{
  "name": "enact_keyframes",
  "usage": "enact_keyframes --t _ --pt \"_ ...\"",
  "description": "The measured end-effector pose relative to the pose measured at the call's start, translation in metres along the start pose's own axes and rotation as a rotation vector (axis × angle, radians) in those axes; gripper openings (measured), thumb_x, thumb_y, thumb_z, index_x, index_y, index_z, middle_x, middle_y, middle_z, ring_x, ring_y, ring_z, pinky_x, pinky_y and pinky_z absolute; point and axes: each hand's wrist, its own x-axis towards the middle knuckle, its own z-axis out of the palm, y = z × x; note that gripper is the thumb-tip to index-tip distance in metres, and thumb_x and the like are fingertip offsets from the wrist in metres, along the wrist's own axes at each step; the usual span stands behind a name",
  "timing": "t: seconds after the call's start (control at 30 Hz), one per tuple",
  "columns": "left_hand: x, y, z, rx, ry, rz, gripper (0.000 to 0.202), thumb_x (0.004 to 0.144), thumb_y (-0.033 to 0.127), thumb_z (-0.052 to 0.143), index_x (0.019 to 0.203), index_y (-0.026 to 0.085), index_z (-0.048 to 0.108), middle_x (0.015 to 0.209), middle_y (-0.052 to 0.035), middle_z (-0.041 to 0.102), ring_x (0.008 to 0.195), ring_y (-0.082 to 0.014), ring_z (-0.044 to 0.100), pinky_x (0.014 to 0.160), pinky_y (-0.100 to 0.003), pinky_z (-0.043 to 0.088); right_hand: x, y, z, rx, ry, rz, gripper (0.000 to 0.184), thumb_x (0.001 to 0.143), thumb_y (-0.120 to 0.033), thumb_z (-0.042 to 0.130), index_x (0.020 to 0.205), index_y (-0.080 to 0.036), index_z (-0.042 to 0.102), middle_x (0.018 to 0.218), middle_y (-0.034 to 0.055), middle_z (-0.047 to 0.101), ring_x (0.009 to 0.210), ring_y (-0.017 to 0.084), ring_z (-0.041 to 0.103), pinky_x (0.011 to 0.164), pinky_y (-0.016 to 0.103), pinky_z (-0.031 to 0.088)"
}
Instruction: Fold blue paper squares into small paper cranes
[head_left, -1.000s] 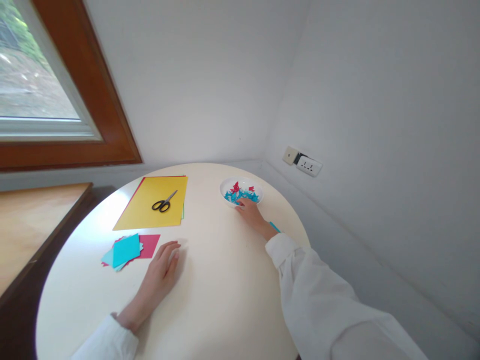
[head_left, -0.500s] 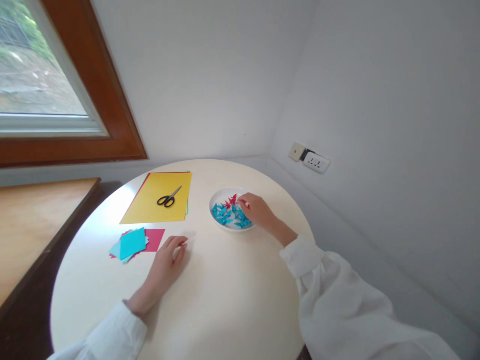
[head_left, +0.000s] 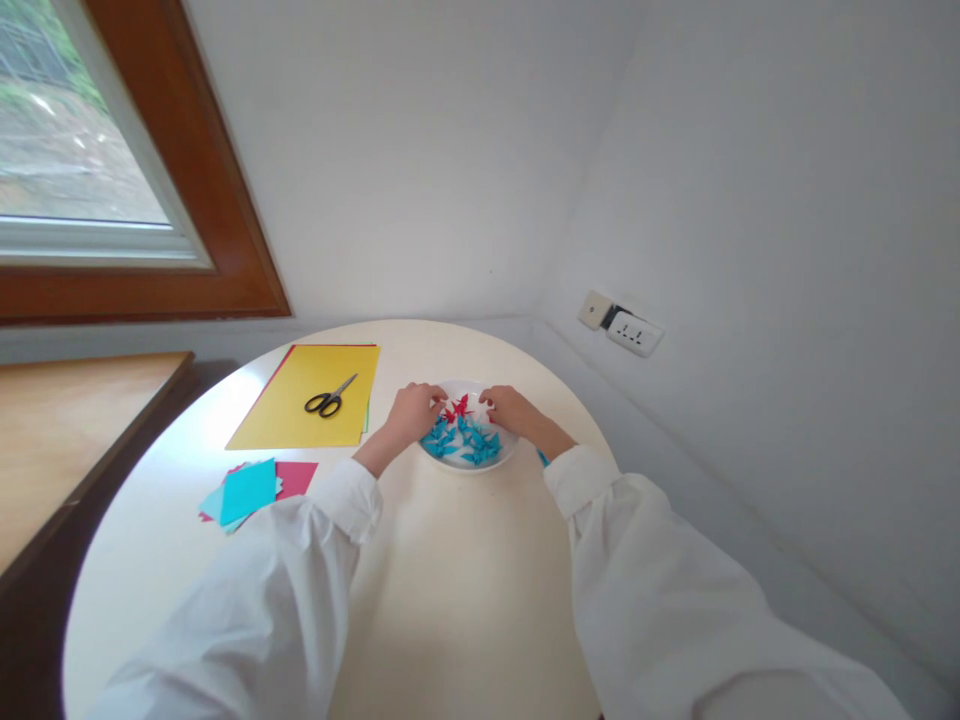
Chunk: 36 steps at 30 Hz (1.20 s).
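Observation:
A shallow white bowl (head_left: 469,467) holds several folded paper cranes. Blue cranes (head_left: 480,443) lie in its front part, and red cranes (head_left: 460,406) sit farther back. My left hand (head_left: 416,410) is at the bowl's left rim, fingers curled but apart beside the red cranes. Across from it, my right hand (head_left: 516,412) reaches over the right rim with a gap between thumb and forefinger; a bit of red shows near those fingertips. Whether either hand touches a crane is too small to tell. A small blue piece (head_left: 542,458) peeks out by my right wrist.
Black-handled scissors (head_left: 330,398) lie on yellow paper sheets (head_left: 277,410) at the left. Nearer, a stack of turquoise and pink paper squares (head_left: 250,490) is partly covered by my left sleeve. The round table (head_left: 442,600) stands close to the walls, below a socket (head_left: 634,333).
My left hand has moved from the table beside the paper squares, forward and right, to the bowl. My right hand stays at the bowl's right side. The view has shifted slightly.

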Motion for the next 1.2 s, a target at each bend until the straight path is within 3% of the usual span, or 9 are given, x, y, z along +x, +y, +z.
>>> enact_keyframes --t 0.2,0.4,0.53,0.7,0.87,0.97,1.1,1.2 --pt "0.029 -0.004 0.006 0.102 -0.232 0.043 0.045 0.071 0.023 0.059 0.116 0.021 0.058 0.103 -0.0085 0.069 0.101 -0.0279 0.059 0.091 -0.044 0.038 0.005 0.005 -0.004 0.017 0.099 -0.006 0.033 0.082 -0.006 0.043 0.110 -0.009 0.060 0.110 0.0160 0.061 0.102 0.019 0.055 0.092 0.032 0.039" --pt "0.037 -0.002 0.014 0.203 -0.394 0.056 0.042 0.067 0.024 0.065 0.109 0.023 0.061 0.107 -0.0092 0.067 0.107 -0.0310 0.057 0.095 -0.050 0.034 -0.005 0.001 -0.009 0.104 -0.075 -0.173 0.032 0.071 -0.009 0.062 0.100 -0.019 0.068 0.099 0.0039 0.069 0.088 0.014 0.062 0.082 0.022 0.045" --pt "0.038 0.003 0.015 0.251 -0.390 0.058 0.027 0.077 0.025 0.060 0.104 0.019 0.062 0.108 -0.0094 0.064 0.106 -0.0279 0.056 0.094 -0.050 0.037 -0.005 -0.006 -0.010 0.096 -0.142 -0.194 0.026 0.070 -0.008 0.061 0.092 -0.017 0.071 0.096 0.0047 0.072 0.087 0.016 0.064 0.079 0.021 0.045" --pt "0.044 0.001 0.022 0.268 -0.373 0.075 0.034 0.087 0.032 0.052 0.116 0.015 0.051 0.116 -0.0092 0.055 0.098 -0.0197 0.057 0.081 -0.041 0.050 -0.004 -0.007 -0.011 0.053 -0.137 -0.153 0.018 0.073 -0.010 0.057 0.081 -0.016 0.072 0.083 0.0039 0.073 0.077 0.015 0.064 0.073 0.020 0.044" --pt "0.051 -0.001 0.032 0.228 -0.290 0.083 0.027 0.084 0.028 0.054 0.109 0.018 0.058 0.110 -0.0084 0.062 0.105 -0.0246 0.057 0.090 -0.043 0.042 -0.001 -0.003 -0.012 -0.017 -0.039 -0.043 0.022 0.076 -0.009 0.052 0.085 -0.013 0.071 0.089 0.0090 0.071 0.083 0.017 0.063 0.077 0.023 0.042" --pt "0.054 -0.002 0.033 0.195 -0.218 0.070 0.036 0.081 0.024 0.052 0.116 0.020 0.055 0.115 -0.0091 0.063 0.111 -0.0249 0.055 0.093 -0.038 0.038 0.000 0.000 -0.014 -0.050 0.021 0.010 0.026 0.079 -0.010 0.049 0.098 -0.011 0.067 0.100 0.0122 0.068 0.093 0.018 0.060 0.083 0.024 0.040" --pt "0.056 -0.011 0.027 0.173 -0.194 0.060 0.044 0.077 0.024 0.055 0.120 0.019 0.050 0.118 -0.0101 0.061 0.109 -0.0227 0.056 0.089 -0.032 0.040 -0.009 0.004 -0.022 -0.071 0.024 0.047 0.028 0.080 -0.010 0.049 0.103 -0.013 0.064 0.101 0.0087 0.068 0.092 0.015 0.060 0.080 0.021 0.040" --pt "0.058 -0.018 0.021 0.181 -0.247 0.061 0.047 0.069 0.023 0.062 0.115 0.022 0.052 0.105 -0.0074 0.067 0.103 -0.0259 0.059 0.089 -0.039 0.039 -0.017 0.006 -0.026 -0.087 -0.031 0.056 0.025 0.076 -0.013 0.055 0.097 -0.019 0.066 0.091 0.0040 0.070 0.081 0.014 0.062 0.069 0.021 0.041"
